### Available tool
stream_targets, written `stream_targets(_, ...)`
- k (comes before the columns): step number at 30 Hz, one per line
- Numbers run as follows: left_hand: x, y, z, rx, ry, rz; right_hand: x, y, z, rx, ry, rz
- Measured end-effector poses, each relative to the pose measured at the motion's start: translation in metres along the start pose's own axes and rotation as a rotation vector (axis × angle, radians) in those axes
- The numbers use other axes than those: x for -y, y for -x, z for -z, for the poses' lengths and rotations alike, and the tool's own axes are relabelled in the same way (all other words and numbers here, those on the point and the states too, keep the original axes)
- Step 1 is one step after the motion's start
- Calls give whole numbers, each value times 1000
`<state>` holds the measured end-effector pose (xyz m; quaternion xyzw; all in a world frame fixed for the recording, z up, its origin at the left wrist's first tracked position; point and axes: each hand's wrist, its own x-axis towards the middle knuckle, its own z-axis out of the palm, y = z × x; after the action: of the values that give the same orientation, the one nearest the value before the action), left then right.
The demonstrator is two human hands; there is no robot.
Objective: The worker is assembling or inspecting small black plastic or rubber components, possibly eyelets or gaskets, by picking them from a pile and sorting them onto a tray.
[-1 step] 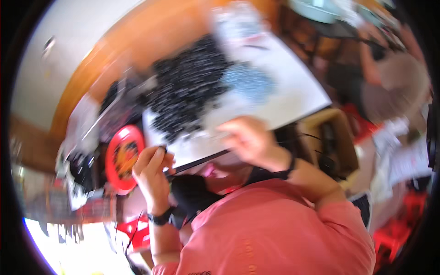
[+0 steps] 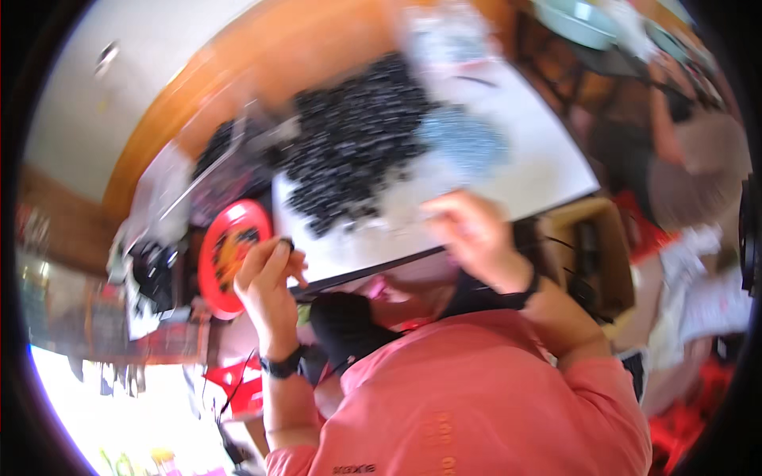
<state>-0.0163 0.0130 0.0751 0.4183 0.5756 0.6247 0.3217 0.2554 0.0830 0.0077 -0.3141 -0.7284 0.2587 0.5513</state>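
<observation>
Beside the white table's (image 2: 548, 170) near-left corner, I see the left hand (image 2: 267, 289) pinching a small black piece (image 2: 286, 243), likely for control; the right hand (image 2: 481, 239) half-curls above the table, its hold unclear. Black pieces (image 2: 357, 131) lie heaped there, presumably for reach. Since earlier, the left hand has neared the red plate (image 2: 209, 278).

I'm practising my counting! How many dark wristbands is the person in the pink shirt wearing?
2: one dark wristband just below the left hand, and a second dark wristband just below the right hand. Both wrists show, so none seems hidden there.
</observation>
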Motion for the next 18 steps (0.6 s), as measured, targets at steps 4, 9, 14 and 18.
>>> stream_targets(4, 10, -21, 71, -378, -129, -62, -10, -3, -2, -96, -360, -251)
stream_targets(9, 36, -45, 120, -380, -809, -373, -6, -8, -10, -35, -280, -202)
stream_targets(14, 24, -14, 36, -160, -799, -545, -8, -5, -11, -178, -440, -262)
stream_targets(18, 35, 6, -40, 188, -642, -701, -6, -5, -14, -237, -442, -233)
